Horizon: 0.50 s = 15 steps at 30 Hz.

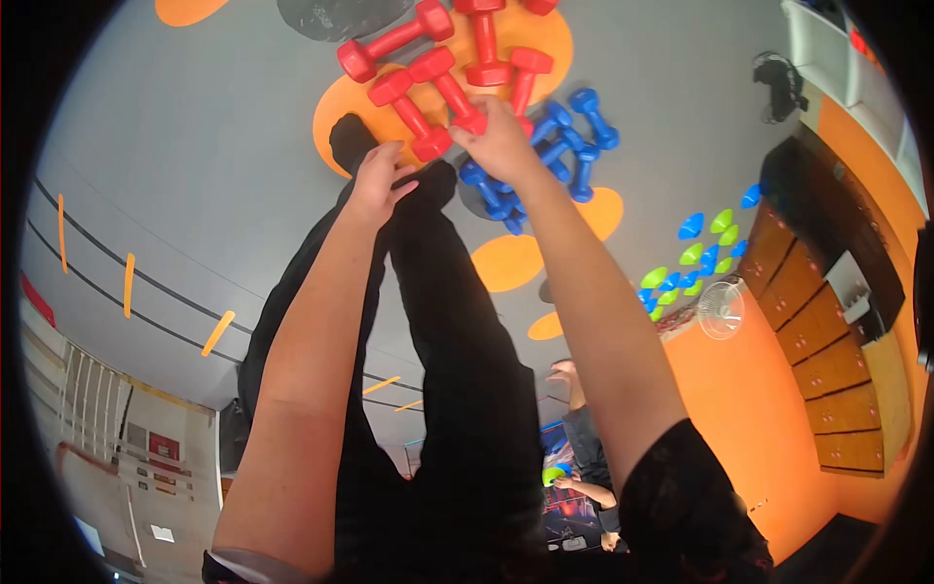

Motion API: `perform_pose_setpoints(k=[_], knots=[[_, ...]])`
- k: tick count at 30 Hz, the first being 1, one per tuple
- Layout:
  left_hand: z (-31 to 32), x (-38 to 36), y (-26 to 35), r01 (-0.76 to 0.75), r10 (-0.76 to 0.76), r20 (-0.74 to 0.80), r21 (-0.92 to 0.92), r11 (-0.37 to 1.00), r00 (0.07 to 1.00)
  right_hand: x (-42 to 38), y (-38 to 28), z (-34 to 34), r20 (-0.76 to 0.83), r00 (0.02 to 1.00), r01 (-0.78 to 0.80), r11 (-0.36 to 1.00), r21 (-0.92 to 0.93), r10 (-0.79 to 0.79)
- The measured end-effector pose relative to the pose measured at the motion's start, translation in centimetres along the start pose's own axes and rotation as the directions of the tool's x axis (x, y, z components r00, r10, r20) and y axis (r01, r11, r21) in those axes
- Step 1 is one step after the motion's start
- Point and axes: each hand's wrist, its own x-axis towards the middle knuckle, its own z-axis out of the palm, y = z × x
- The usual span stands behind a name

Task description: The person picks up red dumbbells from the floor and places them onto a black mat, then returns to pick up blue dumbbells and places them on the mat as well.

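Observation:
My right hand [501, 141] reaches to the near end of a red dumbbell [448, 86] on the floor, its thumb and fingers closed about the end weight. Just left of it, my left hand [379, 185] hangs with bent, parted fingers and holds nothing. Closest to that hand is another red dumbbell [413, 117], apart from its fingertips. More red dumbbells [397, 39] lie beyond, partly on an orange floor circle [336, 122]. A cluster of blue dumbbells [564, 146] lies right of my right hand, partly hidden by my wrist.
My legs in black trousers [457, 321] stand between my arms. Blue and green cones [721, 222] are spread on the floor at right, near a round fan-like object [721, 310]. Wooden cabinets [837, 389] line the right side. Another person [587, 443] is behind, holding something green.

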Motion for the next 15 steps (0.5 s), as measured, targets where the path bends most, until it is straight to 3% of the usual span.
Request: perform_pose_setpoints(k=[1, 3, 5, 7, 8, 9, 10, 11, 13, 15], knots=[[-0.7, 2.6, -0.1, 0.008, -0.008, -0.014, 0.012, 1.0, 1.0, 1.2, 0.4, 1.1, -0.018, 0.997, 0.068, 0.993, -0.095, -0.07], [-1.4, 7.4, -0.9, -0.038, 0.048, -0.062, 0.145, 0.989, 0.997, 3.6, 1.8, 3.2, 0.022, 1.0, -0.016, 0.992, -0.126, 0.019], [-1.5, 10.9, -1.3, -0.029, 0.046, -0.096, 0.171, 0.985, 0.994, 6.4, 3.8, 6.3, -0.021, 0.999, -0.052, 0.924, -0.379, 0.048], [-1.8, 14.7, -1.9, -0.153, 0.185, -0.06, 0.352, 0.923, 0.981, 7.6, 4.5, 8.4, 0.007, 0.996, -0.081, 0.904, -0.42, 0.092], [-1.7, 15.7, -1.8, -0.148, 0.18, -0.065, 0.337, 0.93, 0.982, 8.2, 4.6, 9.1, -0.03, 0.992, -0.121, 0.9, -0.419, 0.12], [-0.7, 15.8, -1.0, -0.231, 0.232, 0.033, 0.287, 0.93, 0.972, 8.9, 4.8, 9.3, -0.071, 0.987, -0.163, 0.894, -0.417, 0.147], [-0.3, 16.5, -1.1, -0.308, 0.285, 0.129, 0.227, 0.924, 0.95, 9.7, 5.1, 9.3, -0.015, 0.982, -0.18, 0.895, -0.408, 0.191], [0.2, 17.4, -1.5, -0.299, 0.276, 0.131, 0.214, 0.93, 0.952, 10.1, 5.3, 9.9, -0.013, 0.98, -0.185, 0.888, -0.422, 0.198], [0.9, 19.8, -2.4, -0.382, 0.382, 0.005, 0.064, 0.922, 0.924, 10.7, 5.5, 11.8, -0.169, 0.967, -0.247, 0.868, -0.431, 0.191], [1.4, 20.6, -2.9, -0.382, 0.382, -0.004, -0.045, 0.923, 0.924, 10.9, 5.6, 12.3, -0.189, 0.971, -0.216, 0.867, -0.449, 0.143]])
